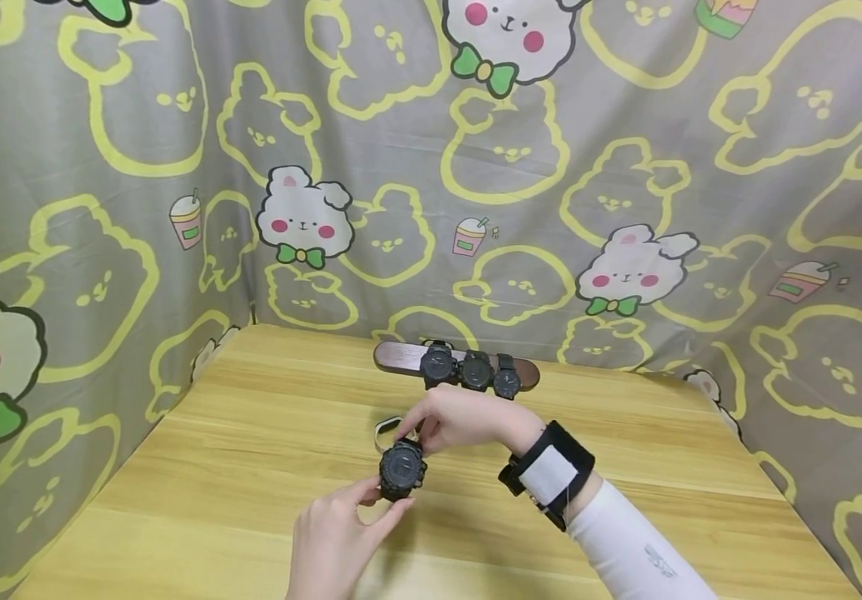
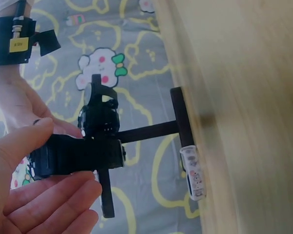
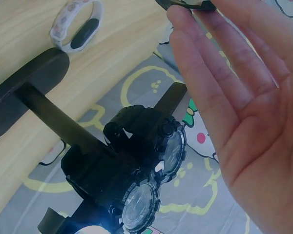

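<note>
In the head view a black chunky watch (image 1: 403,467) is held above the wooden table between both hands. My left hand (image 1: 337,533) grips its lower side, with the thumb and fingers on either side of the case; in the left wrist view the black watch (image 2: 73,156) sits between that thumb and the fingers. From above, my right hand (image 1: 461,417) pinches the top end by the strap. The right wrist view shows the right hand (image 3: 249,97) with its fingertips at a dark edge of the watch. Just behind lies a white wristband (image 1: 386,433), partly hidden.
At the table's back stands a dark T-shaped stand (image 1: 401,357) with several black watches on its crossbar, such as a black watch (image 1: 506,379) at the right end. A patterned grey curtain (image 1: 513,167) hangs behind the table (image 1: 251,467) and on both sides.
</note>
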Action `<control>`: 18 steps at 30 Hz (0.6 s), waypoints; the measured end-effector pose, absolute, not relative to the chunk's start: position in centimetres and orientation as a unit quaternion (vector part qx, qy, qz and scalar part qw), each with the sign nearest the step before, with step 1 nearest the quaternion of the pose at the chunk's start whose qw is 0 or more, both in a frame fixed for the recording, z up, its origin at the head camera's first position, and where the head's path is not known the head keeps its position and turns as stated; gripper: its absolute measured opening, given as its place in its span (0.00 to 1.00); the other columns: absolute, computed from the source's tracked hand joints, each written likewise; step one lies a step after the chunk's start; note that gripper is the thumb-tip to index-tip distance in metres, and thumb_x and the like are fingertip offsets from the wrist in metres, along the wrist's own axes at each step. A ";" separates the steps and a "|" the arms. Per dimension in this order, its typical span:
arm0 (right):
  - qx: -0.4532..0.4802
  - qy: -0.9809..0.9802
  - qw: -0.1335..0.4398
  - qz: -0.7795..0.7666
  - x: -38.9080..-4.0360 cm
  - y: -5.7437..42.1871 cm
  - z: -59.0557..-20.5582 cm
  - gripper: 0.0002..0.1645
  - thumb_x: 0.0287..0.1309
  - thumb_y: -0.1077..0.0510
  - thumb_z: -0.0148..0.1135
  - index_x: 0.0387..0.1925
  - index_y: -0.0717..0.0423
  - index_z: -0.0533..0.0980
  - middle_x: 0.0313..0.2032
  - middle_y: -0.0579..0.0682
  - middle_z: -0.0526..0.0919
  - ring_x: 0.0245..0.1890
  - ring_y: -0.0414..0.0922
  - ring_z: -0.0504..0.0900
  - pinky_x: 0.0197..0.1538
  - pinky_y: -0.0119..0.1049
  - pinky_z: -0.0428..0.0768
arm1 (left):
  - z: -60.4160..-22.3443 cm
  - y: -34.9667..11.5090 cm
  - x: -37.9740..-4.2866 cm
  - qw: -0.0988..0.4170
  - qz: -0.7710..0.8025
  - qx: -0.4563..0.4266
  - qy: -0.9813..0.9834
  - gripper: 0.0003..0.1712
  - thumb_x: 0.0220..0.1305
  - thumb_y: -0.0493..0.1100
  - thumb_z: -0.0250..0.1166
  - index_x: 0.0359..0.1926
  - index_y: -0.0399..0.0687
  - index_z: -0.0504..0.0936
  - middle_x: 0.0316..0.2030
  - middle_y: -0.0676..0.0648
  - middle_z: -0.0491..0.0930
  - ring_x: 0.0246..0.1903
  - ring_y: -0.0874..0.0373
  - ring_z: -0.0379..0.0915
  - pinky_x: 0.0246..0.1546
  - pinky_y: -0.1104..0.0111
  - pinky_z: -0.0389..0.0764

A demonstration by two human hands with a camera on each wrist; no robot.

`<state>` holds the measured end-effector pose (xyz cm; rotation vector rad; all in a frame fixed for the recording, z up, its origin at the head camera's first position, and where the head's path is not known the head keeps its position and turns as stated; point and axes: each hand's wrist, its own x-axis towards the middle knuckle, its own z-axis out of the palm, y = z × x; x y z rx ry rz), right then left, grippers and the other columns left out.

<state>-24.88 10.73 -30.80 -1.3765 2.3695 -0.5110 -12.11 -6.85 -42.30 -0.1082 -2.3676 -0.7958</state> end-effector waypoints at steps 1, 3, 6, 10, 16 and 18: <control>-0.481 0.839 0.177 -0.179 -24.9 10.6 -30.8 0.21 0.59 0.70 0.66 0.54 0.56 0.85 0.42 0.51 0.93 0.34 0.31 0.88 0.40 0.20 0.81 | -42.3 -6.9 -12.1 0.314 -0.303 -0.039 -0.899 0.15 0.46 0.59 0.81 0.34 0.63 0.91 0.26 0.56 0.91 0.25 0.58 0.87 0.19 0.71 0.76; -0.478 0.842 0.174 -0.178 -24.9 10.5 -30.8 0.22 0.58 0.70 0.66 0.54 0.55 0.85 0.39 0.51 0.93 0.30 0.27 0.85 0.37 0.20 0.79 | -42.2 -6.9 -12.2 0.308 -0.306 -0.035 -0.900 0.15 0.47 0.58 0.81 0.35 0.61 0.91 0.27 0.55 0.91 0.26 0.56 0.88 0.20 0.69 0.77; -0.474 0.848 0.162 -0.174 -24.9 10.3 -30.9 0.24 0.57 0.71 0.65 0.55 0.54 0.85 0.33 0.50 0.93 0.25 0.25 0.78 0.33 0.19 0.75 | -42.1 -7.1 -12.3 0.292 -0.315 -0.027 -0.903 0.15 0.48 0.55 0.81 0.36 0.58 0.91 0.28 0.54 0.92 0.26 0.54 0.88 0.20 0.68 0.77; -0.468 0.853 0.146 -0.180 -24.9 10.2 -31.2 0.26 0.58 0.70 0.64 0.57 0.51 0.84 0.36 0.51 0.93 0.29 0.28 0.82 0.36 0.20 0.77 | -42.0 -7.5 -12.5 0.278 -0.328 -0.015 -0.903 0.14 0.49 0.54 0.80 0.36 0.57 0.91 0.29 0.52 0.92 0.26 0.53 0.88 0.22 0.68 0.78; -0.440 0.858 0.135 -0.229 -24.6 10.7 -31.9 0.24 0.62 0.68 0.67 0.60 0.55 0.82 0.52 0.54 0.89 0.46 0.46 0.91 0.50 0.25 0.86 | -41.9 -8.0 -12.9 0.288 -0.337 -0.013 -0.896 0.14 0.49 0.53 0.81 0.36 0.56 0.91 0.29 0.52 0.92 0.28 0.55 0.88 0.26 0.65 0.81; -0.436 0.856 0.124 -0.249 -24.5 11.0 -32.1 0.24 0.63 0.67 0.67 0.60 0.57 0.81 0.55 0.56 0.88 0.49 0.50 0.90 0.52 0.27 0.86 | -41.8 -8.2 -13.0 0.292 -0.340 -0.015 -0.894 0.14 0.49 0.52 0.81 0.36 0.55 0.91 0.30 0.51 0.92 0.27 0.56 0.88 0.27 0.65 0.82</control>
